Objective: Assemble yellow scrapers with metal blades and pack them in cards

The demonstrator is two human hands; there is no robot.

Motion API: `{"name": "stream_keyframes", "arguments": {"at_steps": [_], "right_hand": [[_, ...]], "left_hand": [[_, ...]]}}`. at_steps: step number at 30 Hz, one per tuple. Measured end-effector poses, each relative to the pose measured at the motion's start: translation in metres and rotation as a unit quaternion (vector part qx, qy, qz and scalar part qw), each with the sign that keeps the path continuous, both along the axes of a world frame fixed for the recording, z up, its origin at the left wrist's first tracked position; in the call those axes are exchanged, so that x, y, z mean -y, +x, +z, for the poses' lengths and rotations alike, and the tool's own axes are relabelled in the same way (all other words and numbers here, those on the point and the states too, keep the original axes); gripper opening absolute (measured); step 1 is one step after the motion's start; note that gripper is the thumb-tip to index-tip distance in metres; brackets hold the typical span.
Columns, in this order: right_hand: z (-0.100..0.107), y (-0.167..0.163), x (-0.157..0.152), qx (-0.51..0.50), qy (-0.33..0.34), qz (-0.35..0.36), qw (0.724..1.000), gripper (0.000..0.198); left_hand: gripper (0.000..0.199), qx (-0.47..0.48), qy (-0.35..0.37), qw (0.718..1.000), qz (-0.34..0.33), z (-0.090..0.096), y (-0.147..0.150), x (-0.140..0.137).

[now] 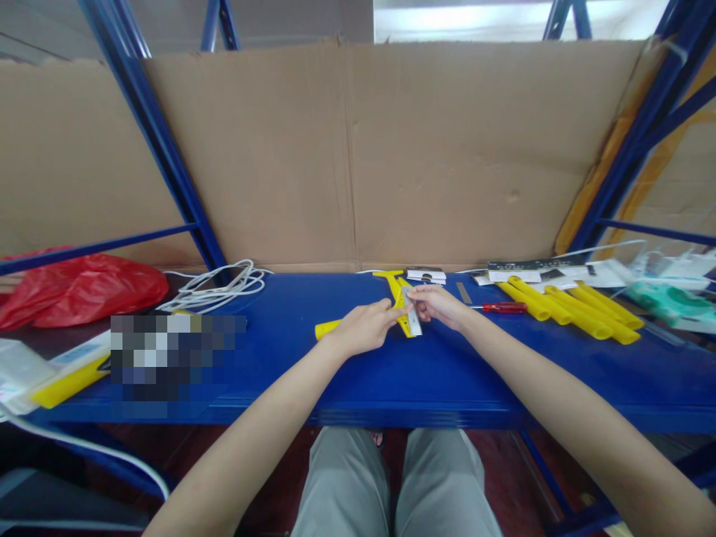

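Note:
A yellow plastic piece (pixel 394 285) with a wide crossbar at its far end lies over the blue shelf in front of me. My left hand (pixel 362 328) is closed on its near part, index finger reaching toward a flat silvery strip (pixel 412 319). That strip lies along the yellow piece, and my right hand (pixel 436 304) pinches its right edge between thumb and fingers. From under my left hand pokes a rounded yellow tube end (pixel 327 329); whether it belongs to the same piece is hidden. A thin grey metal strip (pixel 464 292) lies just beyond my right hand.
Right of my hands are a red-handled screwdriver (pixel 504 307) and several yellow tubes (pixel 582 312). A small white-and-black packet (pixel 426 276) sits at the back. Leftward are a coiled white cable (pixel 224 289), a red plastic bag (pixel 83 289) and a blurred-out patch. Cardboard (pixel 447 156) walls the back.

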State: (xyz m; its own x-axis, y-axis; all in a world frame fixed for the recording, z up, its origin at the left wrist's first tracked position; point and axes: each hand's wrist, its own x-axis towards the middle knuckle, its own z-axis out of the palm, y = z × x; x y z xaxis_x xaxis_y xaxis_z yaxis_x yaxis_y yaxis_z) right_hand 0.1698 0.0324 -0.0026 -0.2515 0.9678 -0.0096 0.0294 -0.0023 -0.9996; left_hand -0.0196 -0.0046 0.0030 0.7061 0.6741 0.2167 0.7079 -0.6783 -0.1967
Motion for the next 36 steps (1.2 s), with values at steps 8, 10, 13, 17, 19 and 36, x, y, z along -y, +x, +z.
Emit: {"name": "stream_keyframes", "arguments": {"at_steps": [8,10,13,17,19,36], "right_hand": [[0.0002,0.0081,-0.0031,0.053,0.023,0.033,0.998,0.021],[-0.0001,0.0091,-0.0027,0.065,0.041,0.039,0.996,0.024],[-0.0007,0.0094,-0.0022,0.075,0.064,0.048,0.994,0.03],[-0.0011,0.0083,-0.0016,0.072,0.066,0.051,0.994,0.032],[-0.001,0.0072,-0.0012,0.068,0.056,0.049,0.995,0.031],[0.0006,0.0028,0.0019,0.072,0.055,0.033,0.995,0.026]], "left_hand": [[0.048,0.001,-0.009,1.0,0.0,0.0009,-0.0011,0.0005],[0.047,0.007,-0.009,1.0,-0.002,0.0005,-0.0017,0.0],[0.047,0.013,-0.005,1.0,-0.003,-0.0002,-0.0027,-0.0012],[0.047,0.014,-0.006,1.0,-0.003,-0.0002,-0.0033,-0.0019],[0.046,0.014,-0.01,1.0,-0.003,0.0002,-0.0032,-0.0015],[0.043,0.016,-0.001,1.0,-0.008,0.0002,-0.0038,-0.0007]]}}
